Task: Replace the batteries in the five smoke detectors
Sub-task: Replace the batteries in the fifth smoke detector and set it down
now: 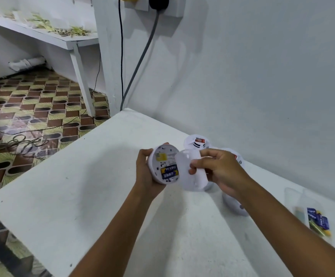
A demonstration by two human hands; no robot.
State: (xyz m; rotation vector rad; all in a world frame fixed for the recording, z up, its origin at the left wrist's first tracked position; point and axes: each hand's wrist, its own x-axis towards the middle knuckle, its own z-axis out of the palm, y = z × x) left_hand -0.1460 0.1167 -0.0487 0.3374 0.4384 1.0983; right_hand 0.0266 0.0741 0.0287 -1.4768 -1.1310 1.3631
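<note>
Left hand (145,172) grips opened smoke detector (163,163); right hand (220,169) pinches its cover (190,169) above white tabletop (86,206), wall close right.

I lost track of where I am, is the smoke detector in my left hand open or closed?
Open. The smoke detector shows its batteries, and the right hand holds its cover off to the side.

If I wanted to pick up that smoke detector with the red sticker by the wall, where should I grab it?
Probably by its round outer rim, reaching down from above. The smoke detector with the red sticker lies flat on the white table, and its raised middle looks too small to hold well. Come from the front-left: the wall is behind it, another detector beside it.
</note>
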